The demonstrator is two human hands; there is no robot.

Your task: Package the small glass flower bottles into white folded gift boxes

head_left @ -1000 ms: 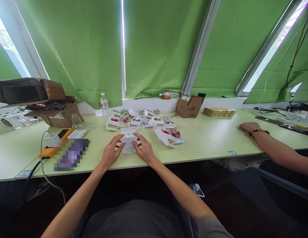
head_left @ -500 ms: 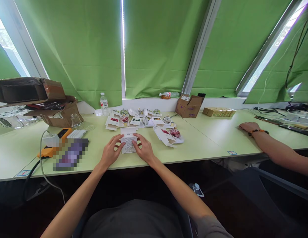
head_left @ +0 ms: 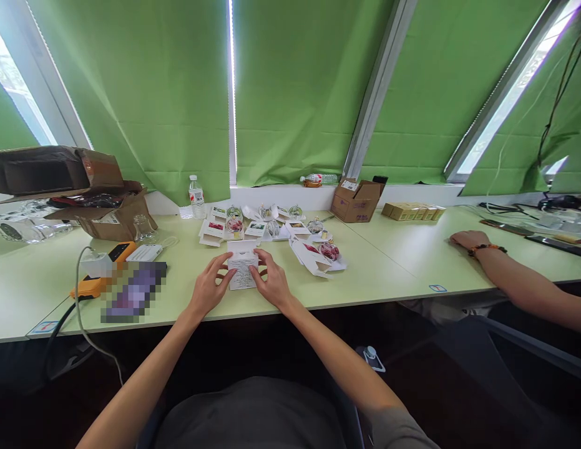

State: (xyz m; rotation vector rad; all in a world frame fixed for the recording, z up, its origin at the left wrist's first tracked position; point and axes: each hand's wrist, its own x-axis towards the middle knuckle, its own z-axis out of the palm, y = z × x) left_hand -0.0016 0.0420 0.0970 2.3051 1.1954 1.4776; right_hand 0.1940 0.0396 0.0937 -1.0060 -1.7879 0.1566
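I note a small white carton (head_left: 244, 279) at the wearer's twelve o'clock, grasped between left hand (head_left: 209, 280) at its nine and right hand (head_left: 274, 282) at its three. Light, even thumb pressure should avoid creasing it. Opened packaging (head_left: 313, 264) lies at its two.
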